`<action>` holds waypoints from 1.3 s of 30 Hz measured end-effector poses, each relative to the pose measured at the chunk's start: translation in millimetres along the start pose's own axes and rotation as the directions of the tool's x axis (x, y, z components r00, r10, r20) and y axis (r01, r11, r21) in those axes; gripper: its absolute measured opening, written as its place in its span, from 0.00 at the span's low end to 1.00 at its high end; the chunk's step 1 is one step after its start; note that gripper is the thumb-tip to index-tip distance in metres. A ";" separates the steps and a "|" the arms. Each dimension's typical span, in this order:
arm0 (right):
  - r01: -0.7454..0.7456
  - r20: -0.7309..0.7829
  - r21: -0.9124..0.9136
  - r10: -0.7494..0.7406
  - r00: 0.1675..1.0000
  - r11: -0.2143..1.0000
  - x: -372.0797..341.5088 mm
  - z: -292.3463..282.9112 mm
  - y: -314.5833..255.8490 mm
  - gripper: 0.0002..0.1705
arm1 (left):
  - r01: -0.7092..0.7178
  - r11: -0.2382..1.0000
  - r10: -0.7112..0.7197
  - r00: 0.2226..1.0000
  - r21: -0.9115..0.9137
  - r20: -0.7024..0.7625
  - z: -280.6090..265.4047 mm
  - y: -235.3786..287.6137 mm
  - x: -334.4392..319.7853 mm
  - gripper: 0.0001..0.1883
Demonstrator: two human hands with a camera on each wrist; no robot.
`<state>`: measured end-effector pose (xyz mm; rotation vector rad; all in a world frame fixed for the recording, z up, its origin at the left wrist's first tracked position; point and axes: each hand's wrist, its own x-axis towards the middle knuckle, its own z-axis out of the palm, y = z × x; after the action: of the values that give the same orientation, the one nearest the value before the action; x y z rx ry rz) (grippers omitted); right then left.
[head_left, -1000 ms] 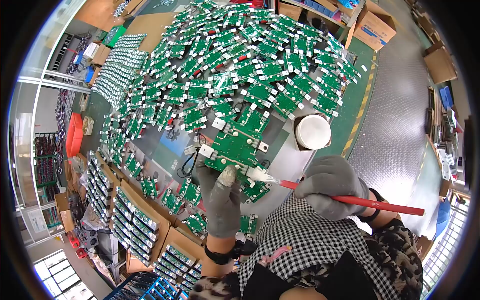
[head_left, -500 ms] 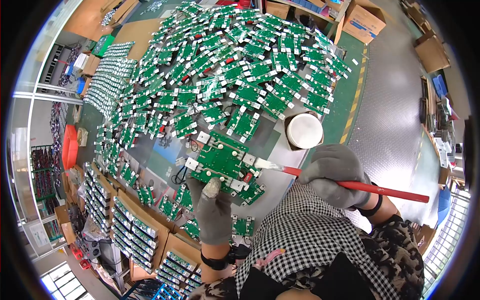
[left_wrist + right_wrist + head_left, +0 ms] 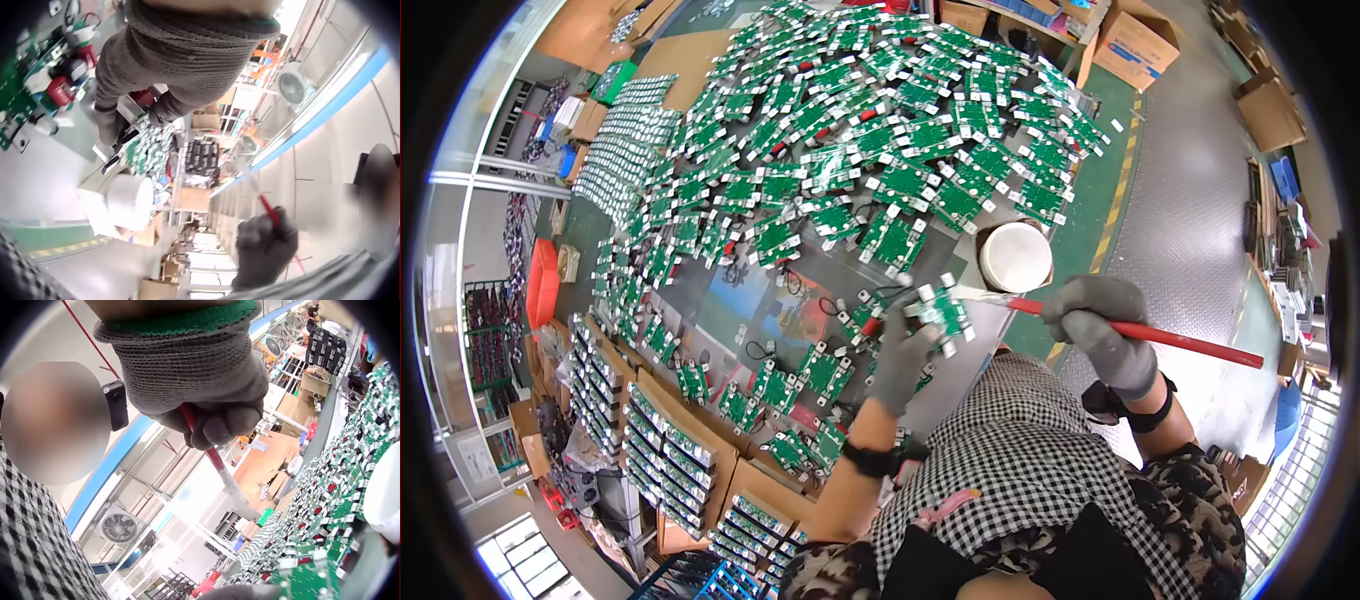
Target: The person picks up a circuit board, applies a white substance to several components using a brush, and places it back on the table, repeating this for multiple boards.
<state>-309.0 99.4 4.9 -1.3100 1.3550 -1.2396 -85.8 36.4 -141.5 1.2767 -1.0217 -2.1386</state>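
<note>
My gloved left hand (image 3: 900, 365) grips the near end of a small green circuit board (image 3: 946, 310) with white end tabs, held tilted above the table. In the left wrist view its fingers (image 3: 109, 125) close around the board's edge, which is mostly hidden by the glove. My gloved right hand (image 3: 1108, 335) holds a brush (image 3: 1190, 343) by its red handle, fist curled round it. The brush's white-coated bristles (image 3: 980, 295) point left, right at the board's right side. In the right wrist view the bristles (image 3: 234, 494) look caked with white.
A white tub (image 3: 1015, 258) stands at the table's right edge, just beyond the brush. Many green boards (image 3: 890, 240) with dangling black wires cover the table. Racks of boards (image 3: 665, 450) stand along the left. A cardboard box (image 3: 1135, 45) is at the far right.
The left hand has shifted right, and the large board held close to the camera is gone from there; a smaller-looking tilted board is now in its grip. The right hand has risen slightly and moved right with the brush.
</note>
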 end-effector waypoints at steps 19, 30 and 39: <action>-0.334 -0.116 -0.005 0.332 0.936 0.942 -10.4 -55.9 56.4 0.06 | -0.026 0.006 0.336 0.942 1.000 0.023 -43.9 -7.6 -12.4 0.34; -0.326 0.017 -0.131 0.331 0.944 0.936 17.7 -47.2 117.1 0.09 | -0.294 0.950 0.245 0.912 -0.108 -0.330 -96.0 59.8 -66.9 0.23; -0.647 0.132 0.215 0.635 0.761 0.731 32.8 -75.5 105.3 0.10 | -0.226 0.779 0.152 0.973 -0.585 -0.173 -56.7 58.9 -59.3 0.32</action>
<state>-401.3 69.0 -86.9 -0.5908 1.3933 -0.8382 -7.6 19.5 -79.9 0.9187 -0.3361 -1.9658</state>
